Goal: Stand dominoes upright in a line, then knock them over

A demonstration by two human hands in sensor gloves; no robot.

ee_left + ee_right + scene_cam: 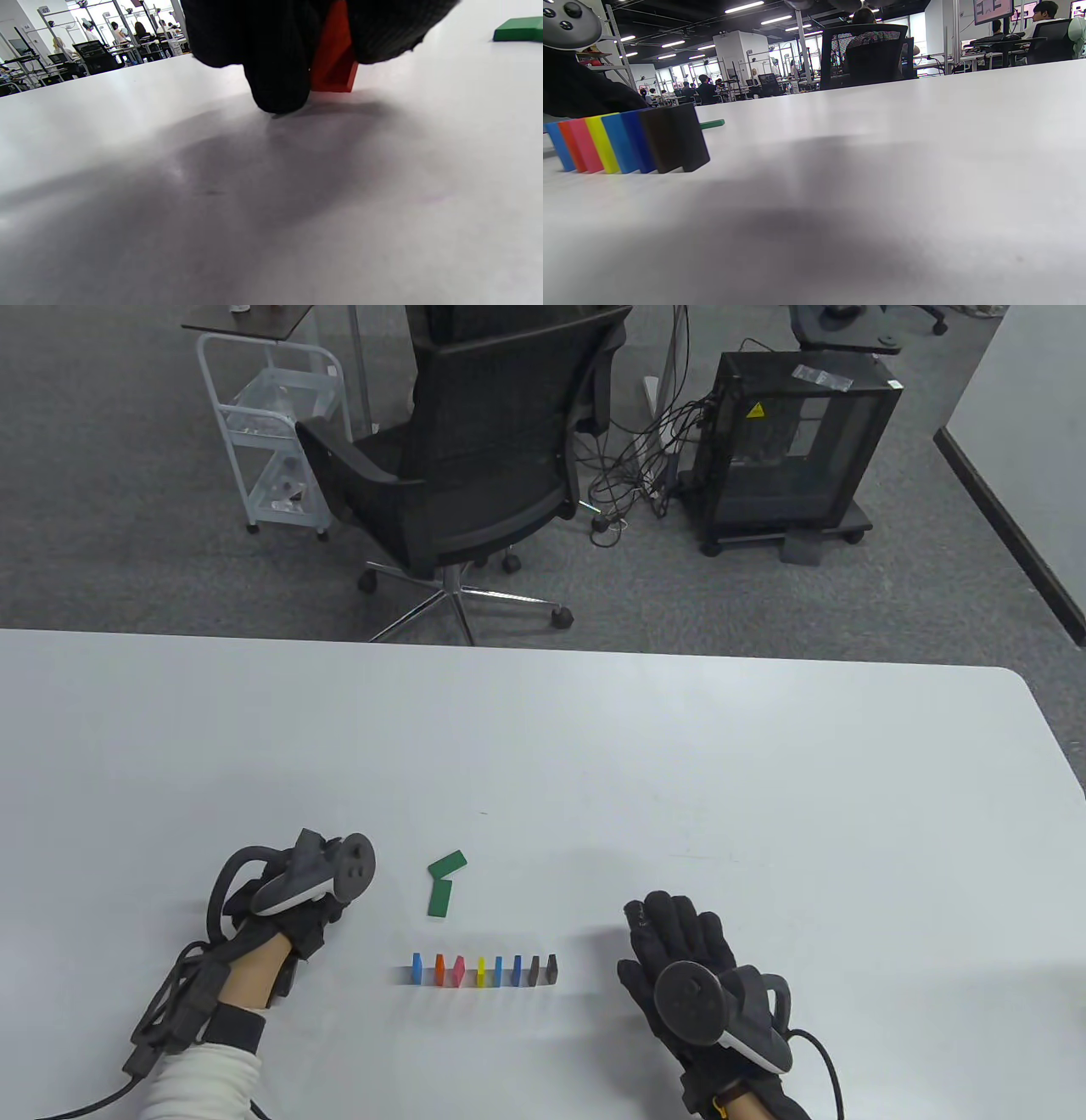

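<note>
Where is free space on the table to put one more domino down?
Bare table lies right of the black domino, before the right hand, and beyond the green dominoes. The standing row is crowded.
</note>
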